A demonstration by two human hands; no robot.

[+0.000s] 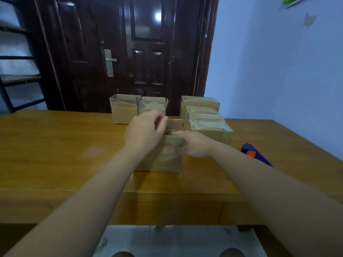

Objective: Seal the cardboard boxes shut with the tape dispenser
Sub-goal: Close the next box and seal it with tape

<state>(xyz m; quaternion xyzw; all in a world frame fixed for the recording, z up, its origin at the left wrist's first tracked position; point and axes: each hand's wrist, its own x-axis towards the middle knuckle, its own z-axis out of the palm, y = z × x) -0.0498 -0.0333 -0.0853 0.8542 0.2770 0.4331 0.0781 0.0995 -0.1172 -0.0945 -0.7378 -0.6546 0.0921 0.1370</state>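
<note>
A cardboard box [161, 161] sits mid-worktop [55, 145] with its flaps raised. The right grip [193, 145] holds the near flap [174, 141], fingers curled over its top edge. The left grip [144, 130] is blurred, fingers curled beside the far flap [175, 124]; whether it pinches it I cannot tell. The tape dispenser [254, 153] lies untouched on the right, near the sealed boxes [204, 117]. Two open boxes [123, 110] stand behind.

A box [161, 161] sits on the bench [55, 145] between the left hand [143, 135] and right hand [194, 146]. Behind the hands stand two open boxes [124, 111] side by side, with closed boxes [206, 118] to their right. The dispenser [255, 153] lies right of the right hand.
</note>
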